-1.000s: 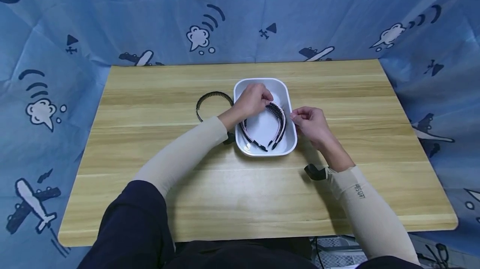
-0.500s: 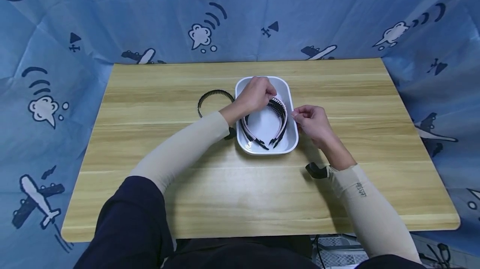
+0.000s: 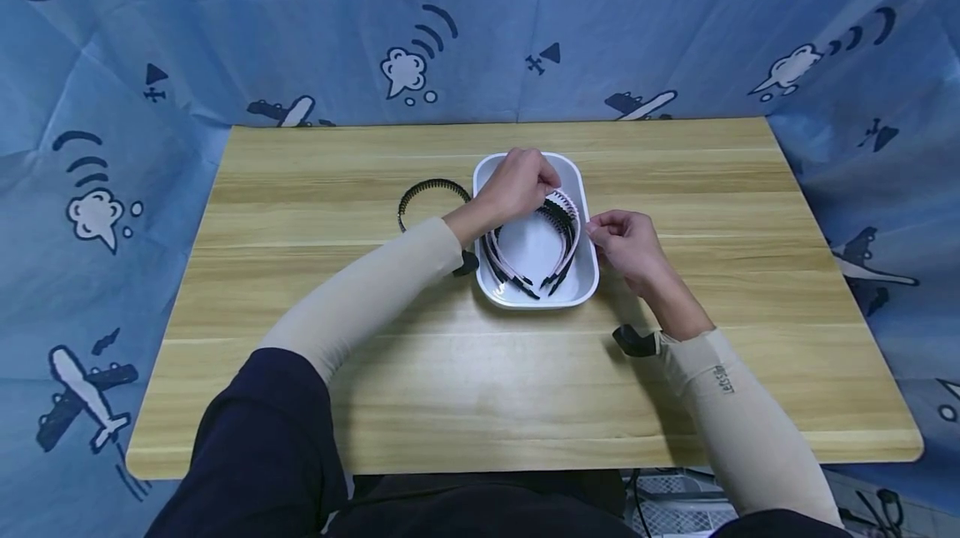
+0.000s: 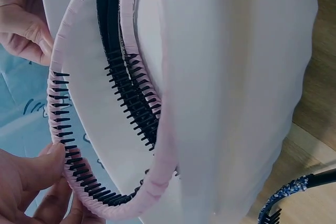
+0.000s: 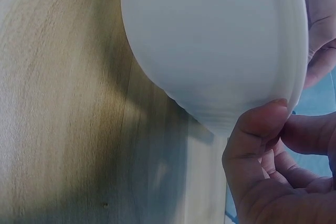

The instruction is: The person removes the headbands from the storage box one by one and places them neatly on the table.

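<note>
Left hand (image 3: 521, 180) sits farther toward one o'clock in the white tray (image 3: 592, 271) than a second ago, fingers pinching a pink headband (image 4: 160, 178) near its crown; right hand (image 3: 627, 246) pinches the rim at three o'clock. Headband probably light, springy; best gripped at crown, teeth may snag. Ribbon-like wrap, black comb teeth inside.

The head view is bright, with soft glare on the table (image 3: 487, 380) at lower centre (shadow lies beside the right sleeve (image 3: 742, 413)). The right-wrist view is dimmer, heavily shadowed below the tray (image 5: 210, 40).
</note>
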`<action>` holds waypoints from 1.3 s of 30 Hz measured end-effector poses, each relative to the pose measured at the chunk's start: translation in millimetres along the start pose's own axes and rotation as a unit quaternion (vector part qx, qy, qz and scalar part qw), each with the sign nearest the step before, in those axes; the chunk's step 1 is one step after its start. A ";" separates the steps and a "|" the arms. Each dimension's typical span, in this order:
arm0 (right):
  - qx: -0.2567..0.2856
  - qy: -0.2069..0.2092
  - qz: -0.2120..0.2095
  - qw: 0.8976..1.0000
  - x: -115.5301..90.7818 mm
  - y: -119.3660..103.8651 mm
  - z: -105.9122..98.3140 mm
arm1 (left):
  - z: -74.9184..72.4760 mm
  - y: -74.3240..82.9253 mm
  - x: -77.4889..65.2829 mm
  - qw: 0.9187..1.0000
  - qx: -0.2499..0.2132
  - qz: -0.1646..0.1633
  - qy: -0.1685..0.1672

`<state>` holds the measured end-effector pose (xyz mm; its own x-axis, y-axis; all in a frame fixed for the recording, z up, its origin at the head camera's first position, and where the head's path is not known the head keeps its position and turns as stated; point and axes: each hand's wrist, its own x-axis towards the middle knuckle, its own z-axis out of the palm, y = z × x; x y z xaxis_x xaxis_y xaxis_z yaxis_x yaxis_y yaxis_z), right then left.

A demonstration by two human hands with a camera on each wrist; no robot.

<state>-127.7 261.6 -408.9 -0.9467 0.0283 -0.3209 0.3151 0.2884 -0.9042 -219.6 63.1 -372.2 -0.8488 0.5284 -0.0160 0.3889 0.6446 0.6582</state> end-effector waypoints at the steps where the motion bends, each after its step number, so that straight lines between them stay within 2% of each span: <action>1: 0.000 -0.001 0.000 1.000 0.0 -0.1 0.0 | -0.2 0.2 -0.1 1.000 -0.001 -0.001 0.001; 6: 0.000 -0.002 0.000 1.000 0.4 -0.2 0.5 | -2.2 1.5 -0.4 1.000 -0.005 -0.020 -0.010; 16: -0.001 0.000 0.001 1.000 1.5 0.7 -0.2 | -6.4 -0.5 -1.5 1.000 -0.020 -0.016 -0.013; 22: -0.010 0.002 0.000 1.000 0.1 -0.2 -0.4 | -10.7 1.0 -4.7 1.000 -0.020 -0.003 -0.006; 29: -0.009 0.001 0.004 1.000 -0.1 -0.8 -0.4 | -16.5 0.0 -9.8 1.000 -0.024 -0.013 -0.013; 39: -0.001 0.003 0.006 1.000 -0.2 -0.9 0.2 | -29.2 -6.2 -17.1 0.999 -0.028 -0.017 -0.005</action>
<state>-127.8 261.2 -408.1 -0.9430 0.0373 -0.3307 0.3270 0.2891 -0.8997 -217.9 33.9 -354.0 -0.8577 0.5122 -0.0454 0.3391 0.6297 0.6989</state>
